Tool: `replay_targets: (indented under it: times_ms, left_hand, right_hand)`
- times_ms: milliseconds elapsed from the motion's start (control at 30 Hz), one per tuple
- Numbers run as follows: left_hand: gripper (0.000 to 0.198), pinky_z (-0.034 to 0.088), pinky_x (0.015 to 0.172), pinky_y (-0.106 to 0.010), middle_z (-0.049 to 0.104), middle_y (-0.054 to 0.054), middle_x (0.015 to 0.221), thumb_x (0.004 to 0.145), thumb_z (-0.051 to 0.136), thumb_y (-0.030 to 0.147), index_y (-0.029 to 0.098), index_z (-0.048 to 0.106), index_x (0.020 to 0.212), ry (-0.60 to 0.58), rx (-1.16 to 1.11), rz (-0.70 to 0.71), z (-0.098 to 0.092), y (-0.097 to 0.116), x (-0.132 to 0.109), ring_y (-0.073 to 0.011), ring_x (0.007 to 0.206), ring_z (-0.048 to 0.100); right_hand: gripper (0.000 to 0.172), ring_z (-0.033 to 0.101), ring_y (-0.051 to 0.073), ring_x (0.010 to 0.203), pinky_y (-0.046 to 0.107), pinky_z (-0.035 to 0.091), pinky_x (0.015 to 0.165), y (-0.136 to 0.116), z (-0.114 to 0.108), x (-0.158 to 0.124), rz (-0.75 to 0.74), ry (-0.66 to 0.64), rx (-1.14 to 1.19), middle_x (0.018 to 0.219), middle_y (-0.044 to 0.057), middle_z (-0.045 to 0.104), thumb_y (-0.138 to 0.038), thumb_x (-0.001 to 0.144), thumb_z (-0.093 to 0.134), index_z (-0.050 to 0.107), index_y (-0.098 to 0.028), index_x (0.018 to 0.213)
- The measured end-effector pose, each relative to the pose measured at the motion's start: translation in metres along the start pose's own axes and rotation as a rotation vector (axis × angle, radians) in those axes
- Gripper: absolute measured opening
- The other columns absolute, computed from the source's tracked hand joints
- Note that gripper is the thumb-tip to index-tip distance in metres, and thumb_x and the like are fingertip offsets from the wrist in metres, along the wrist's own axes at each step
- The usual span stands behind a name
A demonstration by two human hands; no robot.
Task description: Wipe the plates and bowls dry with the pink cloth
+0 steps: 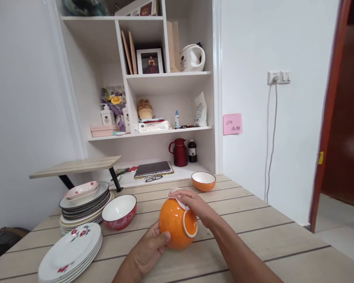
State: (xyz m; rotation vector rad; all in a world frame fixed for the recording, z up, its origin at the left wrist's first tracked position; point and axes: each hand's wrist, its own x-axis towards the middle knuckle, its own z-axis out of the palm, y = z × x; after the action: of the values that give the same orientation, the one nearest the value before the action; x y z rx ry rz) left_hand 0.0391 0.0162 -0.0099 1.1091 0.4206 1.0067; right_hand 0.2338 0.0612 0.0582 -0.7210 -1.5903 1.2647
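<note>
An orange bowl (pixel 174 224) is tipped on its side above the table, its foot ring turned toward the right and toward me. My left hand (pixel 153 245) grips its left rim, thumb on the outside. On the bowl's upper side my right hand (pixel 190 200) presses a pale pink cloth (pixel 179 202), fingers closed over it. Part of the cloth is hidden beneath those fingers. Farther back stands a second orange bowl (pixel 204 184), upright with a white inside. To the left of my hands sits a red patterned bowl (pixel 119 222), also upright.
Flower-patterned white plates (pixel 72 247) are stacked at the table's front left. Behind them rises a taller stack of plates (pixel 84 210) topped by pink dishes (pixel 81 190). A small raised wooden stand (pixel 76 166) is at the back left. A red jug (pixel 180 153) stands on the shelf unit.
</note>
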Motion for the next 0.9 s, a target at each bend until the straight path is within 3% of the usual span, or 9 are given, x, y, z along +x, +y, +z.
replay_targets:
  times_ms: [133,267,433,533,633,733,833,900]
  left_hand:
    - [0.047,0.044,0.101,-0.038,0.07,-0.013,0.116,0.073,0.082,0.03,0.018,0.069,0.116,-0.029,-0.008,0.0,0.004,0.0,0.001,-0.0283,0.116,0.061]
    - [0.045,0.046,0.096,-0.033,0.071,-0.011,0.113,0.072,0.082,0.026,0.019,0.07,0.115,-0.015,-0.019,0.027,0.003,-0.001,0.001,-0.0253,0.112,0.063]
    - [0.05,0.049,0.088,-0.03,0.071,-0.008,0.113,0.071,0.081,0.014,0.024,0.067,0.118,0.078,-0.019,0.047,0.004,-0.002,0.001,-0.022,0.105,0.065]
    - [0.034,0.05,0.088,-0.033,0.072,-0.01,0.109,0.076,0.077,0.019,0.02,0.07,0.109,0.102,-0.029,0.023,0.005,-0.002,0.003,-0.022,0.1,0.066]
    - [0.037,0.049,0.094,-0.037,0.07,-0.013,0.116,0.08,0.075,0.025,0.018,0.067,0.116,0.04,-0.058,0.015,0.008,-0.002,0.006,-0.0252,0.107,0.065]
    - [0.049,0.047,0.099,-0.039,0.066,-0.014,0.126,0.081,0.075,0.025,0.02,0.061,0.128,0.006,-0.079,0.018,0.009,-0.001,0.007,-0.0275,0.115,0.063]
    - [0.056,0.046,0.102,-0.042,0.066,-0.014,0.127,0.083,0.072,0.024,0.022,0.054,0.136,0.05,-0.102,0.016,0.006,-0.001,0.006,-0.0277,0.118,0.062]
    - [0.059,0.045,0.104,-0.042,0.066,-0.013,0.127,0.086,0.069,0.024,0.024,0.049,0.141,0.085,-0.136,0.016,0.003,-0.001,0.006,-0.0269,0.118,0.063]
  right_hand:
    - [0.027,0.06,0.026,0.113,0.042,0.039,0.102,-0.017,0.007,-0.006,-0.232,-0.105,-0.37,0.116,0.004,0.072,-0.029,0.086,0.053,0.077,-0.026,0.098]
    - [0.031,0.058,0.024,0.115,0.044,0.028,0.109,-0.028,0.025,-0.017,-0.465,-0.224,-0.771,0.104,-0.004,0.076,-0.014,0.079,0.054,0.077,-0.032,0.089]
    - [0.027,0.052,0.025,0.124,0.044,0.023,0.109,-0.022,0.042,-0.022,-0.575,-0.292,-0.958,0.099,-0.008,0.077,-0.013,0.072,0.059,0.075,-0.033,0.078]
    - [0.031,0.054,0.025,0.119,0.043,0.029,0.106,-0.016,0.041,-0.013,-0.511,-0.149,-0.922,0.103,-0.007,0.076,-0.013,0.076,0.055,0.076,-0.033,0.086]
    - [0.029,0.056,0.027,0.112,0.044,0.036,0.1,-0.013,0.029,-0.002,-0.342,0.006,-0.725,0.109,0.0,0.074,-0.019,0.082,0.053,0.077,-0.03,0.093]
    - [0.027,0.06,0.027,0.106,0.041,0.042,0.095,-0.009,0.012,0.002,-0.173,0.009,-0.441,0.112,0.004,0.072,-0.03,0.087,0.052,0.077,-0.026,0.095]
    - [0.026,0.059,0.026,0.11,0.036,0.045,0.09,0.0,-0.001,0.002,0.046,0.02,-0.103,0.123,0.003,0.067,-0.04,0.084,0.059,0.075,-0.027,0.1]
    - [0.03,0.06,0.025,0.101,0.033,0.046,0.079,0.01,-0.004,0.002,0.186,0.065,0.081,0.117,0.003,0.069,-0.044,0.079,0.065,0.073,-0.026,0.102]
